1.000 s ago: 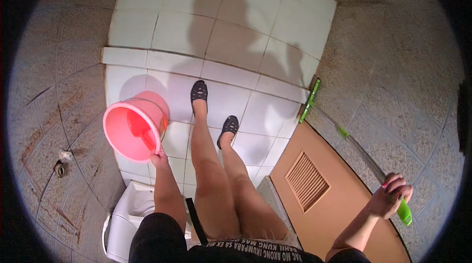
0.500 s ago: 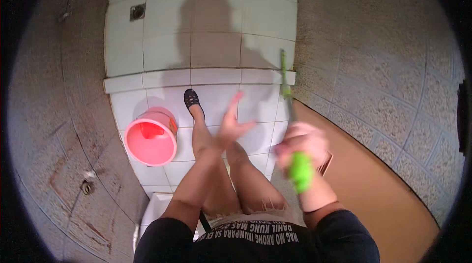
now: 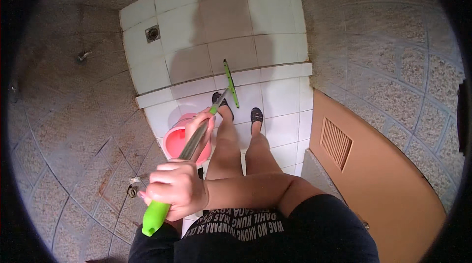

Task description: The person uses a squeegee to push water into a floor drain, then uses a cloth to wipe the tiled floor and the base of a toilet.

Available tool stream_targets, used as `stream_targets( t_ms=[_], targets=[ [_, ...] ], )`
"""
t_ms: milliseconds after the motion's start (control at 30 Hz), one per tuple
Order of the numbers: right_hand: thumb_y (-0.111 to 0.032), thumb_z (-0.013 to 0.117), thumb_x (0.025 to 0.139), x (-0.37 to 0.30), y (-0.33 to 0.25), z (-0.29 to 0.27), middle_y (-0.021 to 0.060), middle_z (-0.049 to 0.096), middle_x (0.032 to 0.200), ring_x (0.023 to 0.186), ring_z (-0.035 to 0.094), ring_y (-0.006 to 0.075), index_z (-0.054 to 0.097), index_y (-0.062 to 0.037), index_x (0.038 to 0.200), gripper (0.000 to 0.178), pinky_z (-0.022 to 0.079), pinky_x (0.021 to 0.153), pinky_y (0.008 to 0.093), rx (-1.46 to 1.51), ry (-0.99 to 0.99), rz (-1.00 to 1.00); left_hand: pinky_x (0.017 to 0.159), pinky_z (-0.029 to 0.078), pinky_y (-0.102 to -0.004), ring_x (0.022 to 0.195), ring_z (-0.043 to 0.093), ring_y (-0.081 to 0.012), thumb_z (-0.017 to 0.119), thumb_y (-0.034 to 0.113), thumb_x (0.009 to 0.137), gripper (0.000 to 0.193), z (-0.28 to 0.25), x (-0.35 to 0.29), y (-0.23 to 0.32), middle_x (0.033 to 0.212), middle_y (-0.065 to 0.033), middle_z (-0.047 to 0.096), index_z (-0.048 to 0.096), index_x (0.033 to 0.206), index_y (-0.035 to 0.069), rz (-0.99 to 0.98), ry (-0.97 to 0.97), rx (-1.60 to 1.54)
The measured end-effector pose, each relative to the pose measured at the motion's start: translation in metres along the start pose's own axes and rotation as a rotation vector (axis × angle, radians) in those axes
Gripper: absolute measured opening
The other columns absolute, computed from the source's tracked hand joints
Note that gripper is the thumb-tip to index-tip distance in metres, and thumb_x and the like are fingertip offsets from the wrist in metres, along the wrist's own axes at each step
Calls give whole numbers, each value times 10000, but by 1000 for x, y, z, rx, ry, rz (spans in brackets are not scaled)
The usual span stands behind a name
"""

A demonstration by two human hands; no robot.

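A long floor squeegee (image 3: 195, 140) slants across in front of me, with a silvery pole, a lime-green grip end and a narrow green head (image 3: 230, 82). My right hand (image 3: 173, 184) reaches across my body, fingers wrapped round the pole just above the grip end. Farther along, my left hand (image 3: 199, 124) is closed on the pole too; most of the left forearm is hidden behind the pole and right hand. The head appears over the low white-tiled ledge (image 3: 285, 71) near my left foot; whether it touches the floor I cannot tell.
A pink bucket (image 3: 170, 152) with a red item inside stands left of my legs, partly covered by my left hand. A floor drain (image 3: 153, 33) lies beyond the ledge. Taps (image 3: 84, 56) stick out of the left wall. A brown door (image 3: 378, 179) with a vent is at right.
The squeegee has swung from my right side over to the left, its grip end now toward me. My left hand, open and free before, has closed on the pole. My right foot now shows.
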State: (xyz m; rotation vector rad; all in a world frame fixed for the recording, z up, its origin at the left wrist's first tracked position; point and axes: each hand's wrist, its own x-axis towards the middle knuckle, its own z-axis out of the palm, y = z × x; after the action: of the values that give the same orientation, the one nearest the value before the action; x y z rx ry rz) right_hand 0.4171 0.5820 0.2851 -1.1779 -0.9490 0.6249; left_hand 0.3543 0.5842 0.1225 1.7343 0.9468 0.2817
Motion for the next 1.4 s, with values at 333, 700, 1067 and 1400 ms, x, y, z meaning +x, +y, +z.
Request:
stream_targets(
  t_ms=[333,700,1067,1400],
  targets=[
    [-186,678,658,2,-5,-37,5,522,648,536,520,177,527,-101,697,178,397,449,301,171,-238,-149,848,451,-388,907,618,-259,574,19,746,71,-22,-11,-11,802,-122,633,594,813,9,-74,219,-38],
    [-57,678,621,-17,47,-40,51,510,692,635,543,241,482,-92,699,214,456,568,359,179,-330,37,661,482,-449,799,605,-355,594,134,790,52,-83,-5,-43,924,-164,622,584,811,87,-159,187,456],
    [-30,614,629,-48,133,0,54,548,712,732,567,203,475,-85,660,153,332,747,336,113,-486,270,678,484,-442,802,603,-355,602,290,803,242,-127,-7,-157,933,-124,627,602,776,50,-349,-26,763],
    [61,539,530,81,57,-156,14,480,551,490,504,203,405,-106,581,220,339,584,301,65,-689,206,629,484,-402,743,619,-335,686,231,760,216,49,61,-37,755,-177,620,606,726,34,-206,400,305]
  ],
)
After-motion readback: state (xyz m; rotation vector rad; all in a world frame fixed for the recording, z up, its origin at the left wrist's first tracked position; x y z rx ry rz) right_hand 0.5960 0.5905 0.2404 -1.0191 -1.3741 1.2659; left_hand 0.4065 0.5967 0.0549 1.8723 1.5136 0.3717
